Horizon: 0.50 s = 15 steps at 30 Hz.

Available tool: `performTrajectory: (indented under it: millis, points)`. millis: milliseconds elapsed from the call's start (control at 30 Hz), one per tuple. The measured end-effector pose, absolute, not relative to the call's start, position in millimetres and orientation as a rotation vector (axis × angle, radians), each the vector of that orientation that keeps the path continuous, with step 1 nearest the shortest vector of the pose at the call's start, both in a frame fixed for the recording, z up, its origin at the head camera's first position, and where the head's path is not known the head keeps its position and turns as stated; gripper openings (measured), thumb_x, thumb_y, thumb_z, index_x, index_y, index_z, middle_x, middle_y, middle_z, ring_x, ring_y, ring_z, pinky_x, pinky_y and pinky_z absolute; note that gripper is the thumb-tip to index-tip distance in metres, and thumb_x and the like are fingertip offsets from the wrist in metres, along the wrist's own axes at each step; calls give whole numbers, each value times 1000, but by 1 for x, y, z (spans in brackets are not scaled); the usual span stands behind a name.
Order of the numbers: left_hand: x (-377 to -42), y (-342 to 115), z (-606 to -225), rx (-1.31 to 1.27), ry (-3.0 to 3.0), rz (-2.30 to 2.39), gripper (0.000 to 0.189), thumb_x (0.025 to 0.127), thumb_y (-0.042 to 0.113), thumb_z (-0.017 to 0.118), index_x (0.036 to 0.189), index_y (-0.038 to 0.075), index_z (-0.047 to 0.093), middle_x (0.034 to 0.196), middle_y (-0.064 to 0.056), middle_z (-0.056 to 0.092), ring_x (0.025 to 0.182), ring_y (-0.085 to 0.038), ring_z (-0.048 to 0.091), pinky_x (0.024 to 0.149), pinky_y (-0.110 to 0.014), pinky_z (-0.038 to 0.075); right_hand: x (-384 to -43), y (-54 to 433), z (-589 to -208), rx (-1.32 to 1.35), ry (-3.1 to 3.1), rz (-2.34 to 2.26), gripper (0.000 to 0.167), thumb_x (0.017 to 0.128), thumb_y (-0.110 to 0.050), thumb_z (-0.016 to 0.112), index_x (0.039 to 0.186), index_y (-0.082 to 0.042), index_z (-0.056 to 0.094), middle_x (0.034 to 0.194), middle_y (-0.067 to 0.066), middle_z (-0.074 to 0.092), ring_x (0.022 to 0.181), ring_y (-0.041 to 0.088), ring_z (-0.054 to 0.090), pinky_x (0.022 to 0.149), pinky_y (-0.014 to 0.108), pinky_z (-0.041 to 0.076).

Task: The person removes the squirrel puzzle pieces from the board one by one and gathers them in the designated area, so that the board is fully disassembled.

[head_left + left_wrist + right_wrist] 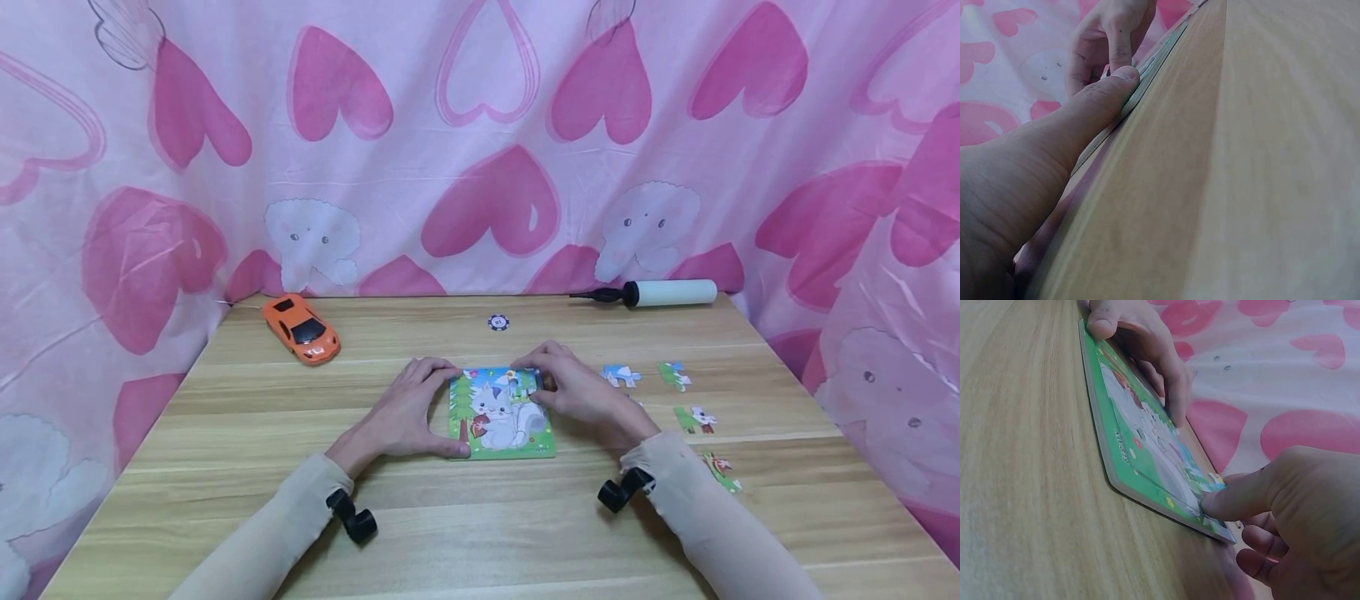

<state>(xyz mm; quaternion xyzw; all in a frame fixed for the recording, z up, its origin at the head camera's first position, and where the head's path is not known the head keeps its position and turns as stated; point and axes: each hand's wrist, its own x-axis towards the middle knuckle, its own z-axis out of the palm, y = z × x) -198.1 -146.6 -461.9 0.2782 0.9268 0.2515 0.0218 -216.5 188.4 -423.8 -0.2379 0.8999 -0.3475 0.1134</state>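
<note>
A squirrel jigsaw puzzle board [517, 455] lies flat on the table, mostly filled in with its picture. My left hand [408, 412] grips the board along its left side, thumb on the lower left corner and fingers at the upper left edge. At the board's upper right, my right hand [581, 392] pinches a small puzzle piece [1216, 480] over the picture. The right thumb [1235, 499] presses down near the board's edge, and the fingers hide much of that piece. In the left wrist view, the left thumb [1094, 103] lies on the board's rim.
Loose puzzle pieces lie right of the board, among them a blue piece [621, 375], a green-blue piece [674, 375] and a lower piece [722, 472]. An orange toy car [302, 329], a poker chip [498, 322] and a hand pump [671, 292] sit farther back, before a pink curtain [487, 200].
</note>
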Motion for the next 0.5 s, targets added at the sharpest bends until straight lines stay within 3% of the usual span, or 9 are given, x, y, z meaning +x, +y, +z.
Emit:
performTrajectory:
  millis: [400, 500]
  points:
    - [-199, -147, -463, 858, 2871, 780, 127, 69, 88, 87, 168, 19, 48, 166, -1, 42, 149, -24, 39, 132, -54, 33, -218, 193, -414, -603, 2620, -1078, 50, 107, -11, 75, 152, -31, 68, 134, -2, 56, 117, 25, 57, 98, 42, 54]
    - [-198, -147, -462, 859, 2868, 782, 127, 69, 88, 87, 168, 19, 48, 167, -2, 42, 149, -25, 39, 132, -55, 34, -221, 203, -404, -692, 2654, -1106, 52, 104, -8, 76, 153, -24, 67, 138, 3, 59, 118, 28, 59, 97, 43, 57]
